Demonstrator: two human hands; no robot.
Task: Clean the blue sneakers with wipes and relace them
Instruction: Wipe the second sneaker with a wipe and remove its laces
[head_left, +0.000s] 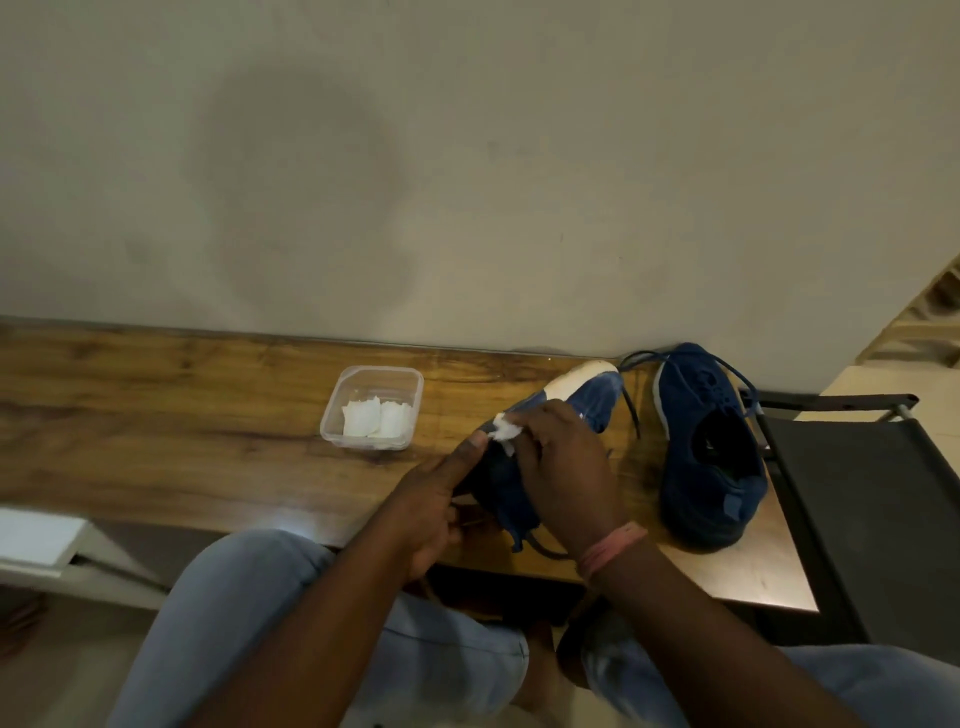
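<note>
Blue sneaker (587, 400) tilted, white wipe (503, 430) against it, second sneaker (711, 457) beside

No text, label, brand, number or sign could be read anywhere in the view.
</note>
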